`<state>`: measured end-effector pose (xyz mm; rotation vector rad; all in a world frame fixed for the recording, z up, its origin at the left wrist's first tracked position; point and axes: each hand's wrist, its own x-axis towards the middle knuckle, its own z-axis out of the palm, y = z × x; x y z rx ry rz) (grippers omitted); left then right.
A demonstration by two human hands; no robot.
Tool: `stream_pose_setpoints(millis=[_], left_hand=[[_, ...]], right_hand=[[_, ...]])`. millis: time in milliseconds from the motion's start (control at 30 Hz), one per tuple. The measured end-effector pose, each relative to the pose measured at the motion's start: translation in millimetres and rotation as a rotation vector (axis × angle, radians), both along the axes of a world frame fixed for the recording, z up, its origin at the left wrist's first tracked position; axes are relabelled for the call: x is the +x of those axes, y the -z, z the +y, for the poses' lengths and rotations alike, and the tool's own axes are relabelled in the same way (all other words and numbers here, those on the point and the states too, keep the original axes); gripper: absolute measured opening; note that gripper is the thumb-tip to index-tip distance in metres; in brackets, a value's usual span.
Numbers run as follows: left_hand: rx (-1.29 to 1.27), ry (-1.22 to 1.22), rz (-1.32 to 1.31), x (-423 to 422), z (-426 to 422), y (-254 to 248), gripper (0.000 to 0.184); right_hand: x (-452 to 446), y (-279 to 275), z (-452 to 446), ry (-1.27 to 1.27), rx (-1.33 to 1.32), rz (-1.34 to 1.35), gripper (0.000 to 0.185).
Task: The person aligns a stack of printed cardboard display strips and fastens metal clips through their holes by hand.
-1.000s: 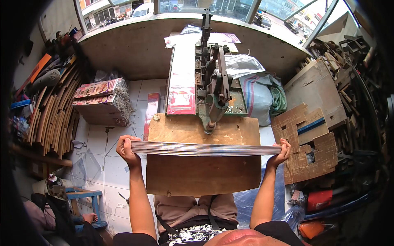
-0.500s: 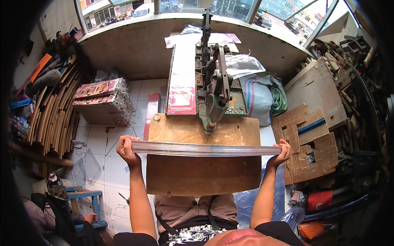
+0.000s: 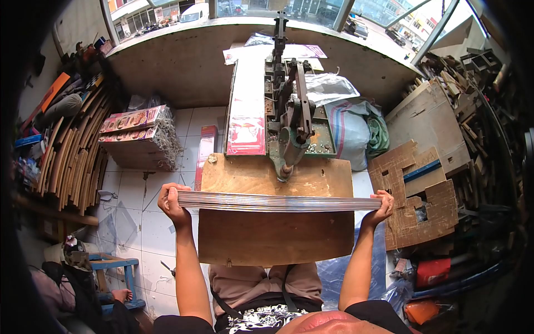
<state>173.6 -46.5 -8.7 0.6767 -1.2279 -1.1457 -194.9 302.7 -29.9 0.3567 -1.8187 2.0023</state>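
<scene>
Sheet stack (image 3: 281,202), one, between two hands (image 3: 173,202)

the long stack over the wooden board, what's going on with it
A person grips the stack of thin sheets at its two ends, the left hand on one, the right hand on the other. It spans the wooden board, in front of the metal machine. Whether it touches the board is unclear.
</scene>
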Motion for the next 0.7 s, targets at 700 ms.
stream_pose_setpoints(millis=[700], left_hand=[[0.002,0.001,0.022,-0.5,2.3,-2.7,0.022]], right_hand=[[3.2,-2.3,-2.8,-0.015,-0.042,0.007,0.027]])
